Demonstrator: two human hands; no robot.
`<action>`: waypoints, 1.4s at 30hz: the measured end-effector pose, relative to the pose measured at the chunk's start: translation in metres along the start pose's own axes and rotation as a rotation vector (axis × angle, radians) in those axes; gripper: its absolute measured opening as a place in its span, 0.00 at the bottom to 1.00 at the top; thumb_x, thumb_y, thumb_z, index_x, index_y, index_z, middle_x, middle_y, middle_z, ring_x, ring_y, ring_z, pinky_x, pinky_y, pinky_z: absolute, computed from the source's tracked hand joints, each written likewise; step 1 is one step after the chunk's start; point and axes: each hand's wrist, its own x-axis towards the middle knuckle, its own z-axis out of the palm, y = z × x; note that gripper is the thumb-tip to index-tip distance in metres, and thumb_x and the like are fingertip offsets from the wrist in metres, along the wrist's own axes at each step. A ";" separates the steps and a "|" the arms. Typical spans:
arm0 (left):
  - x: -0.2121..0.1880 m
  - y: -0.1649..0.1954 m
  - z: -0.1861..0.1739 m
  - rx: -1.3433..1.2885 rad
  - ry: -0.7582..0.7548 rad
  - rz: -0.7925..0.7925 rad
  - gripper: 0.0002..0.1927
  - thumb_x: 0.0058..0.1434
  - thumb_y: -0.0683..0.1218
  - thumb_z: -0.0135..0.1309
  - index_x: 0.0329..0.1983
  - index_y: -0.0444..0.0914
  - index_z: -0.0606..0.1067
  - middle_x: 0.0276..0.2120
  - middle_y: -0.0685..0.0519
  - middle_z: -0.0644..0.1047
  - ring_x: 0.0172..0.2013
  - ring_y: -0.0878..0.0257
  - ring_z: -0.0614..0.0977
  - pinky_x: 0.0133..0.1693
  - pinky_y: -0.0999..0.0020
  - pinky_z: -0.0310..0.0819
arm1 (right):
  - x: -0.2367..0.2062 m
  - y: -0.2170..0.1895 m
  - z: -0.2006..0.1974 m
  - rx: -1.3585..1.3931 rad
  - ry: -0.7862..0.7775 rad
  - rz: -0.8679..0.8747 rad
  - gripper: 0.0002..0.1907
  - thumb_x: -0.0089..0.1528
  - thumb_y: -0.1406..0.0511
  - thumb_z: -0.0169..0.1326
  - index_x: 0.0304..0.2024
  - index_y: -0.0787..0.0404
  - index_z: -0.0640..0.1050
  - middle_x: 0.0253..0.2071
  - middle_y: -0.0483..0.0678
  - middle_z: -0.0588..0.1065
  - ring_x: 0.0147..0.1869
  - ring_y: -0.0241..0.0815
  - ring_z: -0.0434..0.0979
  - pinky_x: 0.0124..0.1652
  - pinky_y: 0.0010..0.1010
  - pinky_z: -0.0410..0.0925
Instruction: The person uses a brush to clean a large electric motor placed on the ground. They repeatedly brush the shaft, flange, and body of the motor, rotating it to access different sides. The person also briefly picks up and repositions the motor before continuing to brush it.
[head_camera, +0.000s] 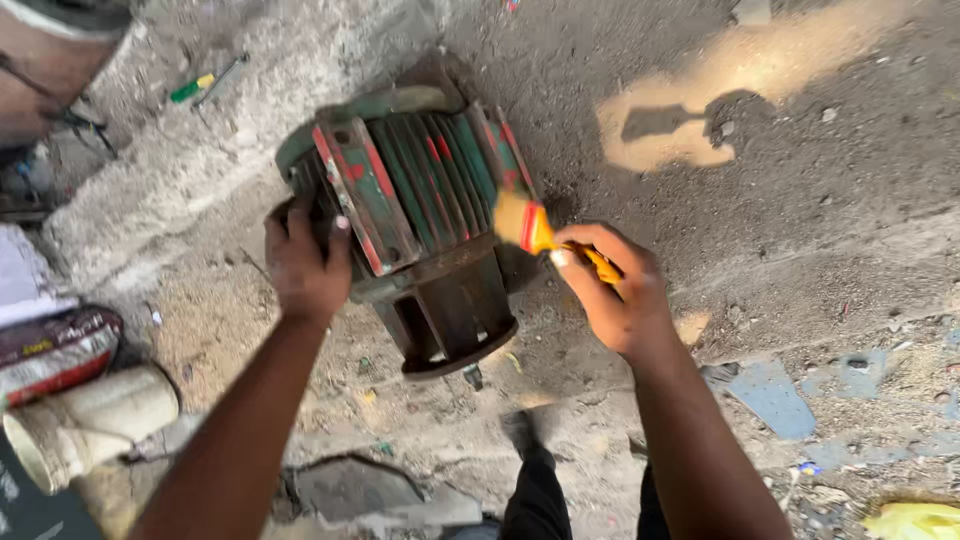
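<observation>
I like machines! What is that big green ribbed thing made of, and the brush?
The motor housing looks like cast metal: thick ribs, chipped green and red paint, rusty brown end. The brush in the right hand seems to have pale bristles and a yellow handle, plastic or painted wood; hard to tell. The left hand steadies the housing.

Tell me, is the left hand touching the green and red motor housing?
Touching. The head view shows the left hand pressed against the side of the ribbed motor housing, fingers curled onto its edge with no gap visible.
</observation>
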 end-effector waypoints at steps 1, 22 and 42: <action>0.000 -0.002 -0.002 0.024 -0.041 -0.001 0.28 0.71 0.53 0.56 0.68 0.33 0.69 0.55 0.34 0.69 0.55 0.35 0.73 0.58 0.43 0.67 | 0.006 0.000 0.000 -0.063 -0.008 -0.075 0.11 0.65 0.68 0.60 0.49 0.63 0.78 0.35 0.47 0.78 0.38 0.32 0.76 0.39 0.25 0.69; 0.001 0.002 0.003 0.057 0.035 -0.139 0.22 0.69 0.59 0.56 0.57 0.42 0.75 0.51 0.43 0.72 0.54 0.42 0.74 0.54 0.42 0.65 | 0.077 -0.070 0.063 -0.430 -0.507 -0.361 0.10 0.64 0.61 0.56 0.47 0.55 0.79 0.35 0.52 0.81 0.36 0.54 0.83 0.35 0.41 0.73; -0.002 -0.001 -0.008 -0.003 0.119 -0.163 0.20 0.63 0.55 0.57 0.55 0.44 0.73 0.51 0.46 0.72 0.55 0.46 0.73 0.53 0.41 0.63 | -0.019 -0.070 0.069 -0.409 -0.403 -0.215 0.10 0.66 0.63 0.56 0.46 0.62 0.79 0.35 0.51 0.80 0.34 0.41 0.79 0.36 0.32 0.72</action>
